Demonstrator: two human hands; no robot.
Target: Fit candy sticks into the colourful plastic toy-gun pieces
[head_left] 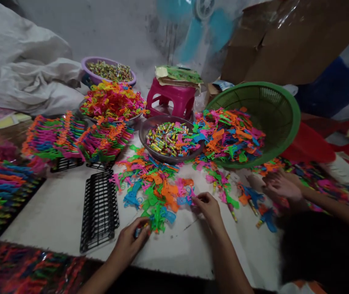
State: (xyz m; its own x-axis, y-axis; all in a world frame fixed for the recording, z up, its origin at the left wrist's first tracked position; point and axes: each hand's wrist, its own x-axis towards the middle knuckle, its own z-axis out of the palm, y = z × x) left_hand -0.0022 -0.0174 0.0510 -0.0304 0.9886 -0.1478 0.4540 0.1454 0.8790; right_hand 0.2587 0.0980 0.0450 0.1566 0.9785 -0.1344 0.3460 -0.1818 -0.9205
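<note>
Your left hand grips a small multicoloured piece near the surface's front edge. Your right hand, grip narrow, reaches toy pistols heaped mid-surface; whether it holds one, I cannot tell.

no txt, nos. or signs legible; too blurry

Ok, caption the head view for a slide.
Left hand and right hand at colourful plastic pieces beside a black rack.

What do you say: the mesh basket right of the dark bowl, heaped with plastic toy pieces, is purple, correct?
No, the colour is wrong: the head view shows the mesh basket is green. It does stand right of the dark bowl, heaped with plastic toy pieces.
</note>
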